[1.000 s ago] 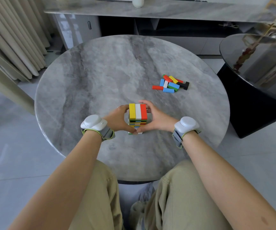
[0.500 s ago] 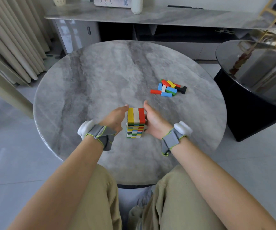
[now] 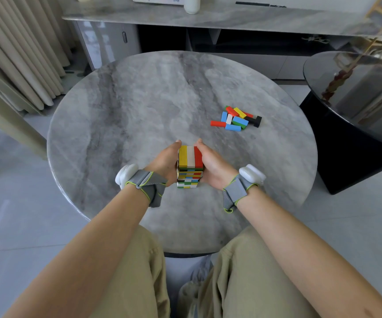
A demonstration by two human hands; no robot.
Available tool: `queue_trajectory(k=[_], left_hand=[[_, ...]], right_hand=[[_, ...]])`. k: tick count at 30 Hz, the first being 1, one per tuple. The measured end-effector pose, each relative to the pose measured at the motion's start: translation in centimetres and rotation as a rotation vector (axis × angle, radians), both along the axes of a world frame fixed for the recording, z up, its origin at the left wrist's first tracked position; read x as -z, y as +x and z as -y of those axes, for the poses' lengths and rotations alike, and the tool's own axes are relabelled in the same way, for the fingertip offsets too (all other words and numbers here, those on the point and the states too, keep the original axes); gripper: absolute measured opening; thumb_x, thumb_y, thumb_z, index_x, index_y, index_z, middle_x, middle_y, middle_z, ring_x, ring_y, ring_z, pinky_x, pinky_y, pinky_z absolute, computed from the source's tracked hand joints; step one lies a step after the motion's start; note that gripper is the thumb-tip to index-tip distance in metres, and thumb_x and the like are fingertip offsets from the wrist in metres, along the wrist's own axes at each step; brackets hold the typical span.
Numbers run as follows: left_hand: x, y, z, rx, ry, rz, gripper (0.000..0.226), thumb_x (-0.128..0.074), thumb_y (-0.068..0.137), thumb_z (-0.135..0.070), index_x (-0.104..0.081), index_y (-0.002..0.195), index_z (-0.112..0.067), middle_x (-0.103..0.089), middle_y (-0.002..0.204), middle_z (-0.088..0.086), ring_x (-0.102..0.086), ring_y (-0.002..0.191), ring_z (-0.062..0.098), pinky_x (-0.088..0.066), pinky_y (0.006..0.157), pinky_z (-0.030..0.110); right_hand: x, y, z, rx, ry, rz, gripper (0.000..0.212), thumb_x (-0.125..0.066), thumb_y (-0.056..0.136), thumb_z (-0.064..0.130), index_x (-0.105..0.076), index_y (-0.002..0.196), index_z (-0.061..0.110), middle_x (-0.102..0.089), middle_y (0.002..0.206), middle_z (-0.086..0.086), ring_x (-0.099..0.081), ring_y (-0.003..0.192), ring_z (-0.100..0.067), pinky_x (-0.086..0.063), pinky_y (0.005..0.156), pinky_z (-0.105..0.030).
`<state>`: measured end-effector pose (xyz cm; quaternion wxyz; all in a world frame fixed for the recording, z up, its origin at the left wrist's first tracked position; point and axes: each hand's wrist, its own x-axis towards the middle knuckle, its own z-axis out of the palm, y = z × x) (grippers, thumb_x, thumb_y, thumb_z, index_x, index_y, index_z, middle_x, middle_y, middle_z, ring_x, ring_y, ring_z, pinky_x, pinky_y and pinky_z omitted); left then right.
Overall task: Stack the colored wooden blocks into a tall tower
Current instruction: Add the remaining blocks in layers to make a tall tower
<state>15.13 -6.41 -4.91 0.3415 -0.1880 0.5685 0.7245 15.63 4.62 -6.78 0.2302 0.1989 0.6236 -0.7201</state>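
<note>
The block tower (image 3: 190, 167) stands near the round table's (image 3: 128, 106) near edge. Left hand (image 3: 165, 162) and right hand (image 3: 214, 167) press flat, fingers straight, against its opposite sides. The blocks appear rigid, light and smooth. Layers likely slide, so squeeze the side faces evenly.

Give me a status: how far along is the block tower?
Done: a multi-layer tower stands on the table, topped by a yellow, white and red row. In hand: left hand and right hand press flat against its sides, apparently squaring it. Left: the loose blocks piled farther right, not yet stacked.
</note>
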Motion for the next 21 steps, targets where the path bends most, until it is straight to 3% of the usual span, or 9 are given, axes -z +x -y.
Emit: queue_trajectory(k=[4,8,18,21], left_hand=[[-0.2,0.1,0.0,-0.056,0.013,0.001,0.055,-0.026,0.101,-0.04,-0.042,0.136,-0.001,-0.052,0.132,0.025,-0.057,0.104,0.035,-0.049,0.072,0.042],[0.0,0.0,0.0,-0.078,0.005,-0.001,0.055,-0.027,0.101,-0.04,-0.043,0.136,-0.001,-0.052,0.132,0.026,-0.056,0.112,0.037,-0.047,0.083,0.046],[-0.2,0.2,-0.1,-0.06,0.007,-0.007,0.056,-0.025,0.101,-0.042,-0.043,0.136,-0.002,-0.052,0.132,0.025,-0.055,0.112,0.037,-0.045,0.086,0.045],[-1.0,0.5,-0.2,0.002,0.008,-0.03,0.06,-0.021,0.101,-0.043,-0.042,0.136,0.001,-0.063,0.111,0.022,-0.058,0.097,0.034,-0.046,0.076,0.041]], right_hand=[[-0.4,0.1,0.0,0.022,-0.007,0.015,0.039,-0.026,0.1,0.047,-0.052,0.085,0.021,-0.058,0.079,-0.006,-0.059,0.072,-0.019,-0.048,0.064,-0.031],[-0.6,0.1,0.2,0.029,-0.01,0.013,0.039,-0.027,0.1,0.047,-0.052,0.086,0.02,-0.058,0.079,-0.007,-0.059,0.073,-0.02,-0.049,0.067,-0.033],[-1.1,0.2,0.2,-0.02,-0.041,0.033,0.04,-0.025,0.098,0.051,-0.051,0.087,0.022,-0.06,0.085,-0.008,-0.06,0.078,-0.021,-0.05,0.073,-0.036],[-0.9,0.0,0.1,-0.004,-0.054,0.035,0.05,-0.02,0.095,0.059,-0.052,0.087,0.022,-0.06,0.083,-0.006,-0.06,0.077,-0.019,-0.05,0.072,-0.035]])
